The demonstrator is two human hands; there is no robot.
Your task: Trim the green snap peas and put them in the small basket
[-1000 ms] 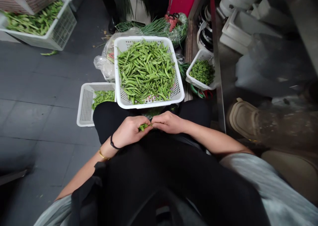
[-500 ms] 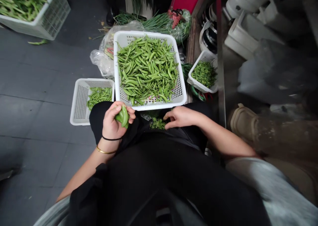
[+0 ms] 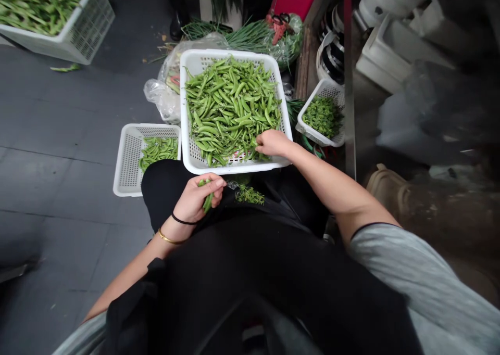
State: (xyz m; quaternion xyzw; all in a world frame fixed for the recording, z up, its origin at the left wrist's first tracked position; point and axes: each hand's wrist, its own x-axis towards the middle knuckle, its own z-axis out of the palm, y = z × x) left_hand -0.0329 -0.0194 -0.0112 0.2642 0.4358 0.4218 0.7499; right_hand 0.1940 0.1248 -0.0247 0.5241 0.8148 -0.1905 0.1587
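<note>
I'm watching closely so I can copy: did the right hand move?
Yes, the right hand moved forward, from short of the white basket's near rim to over the basket.

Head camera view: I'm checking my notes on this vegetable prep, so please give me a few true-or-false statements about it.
1. The left hand holds a green pod. True.
2. The right hand grips a knife. False: it reaches into the large white basket of pods.
3. A gold bangle circles the left wrist. True.
4. The small white basket on the right holds whole pods. False: it holds small leafy green bits.
5. Pods also lie in the shallow white basket on the left. True.
</note>
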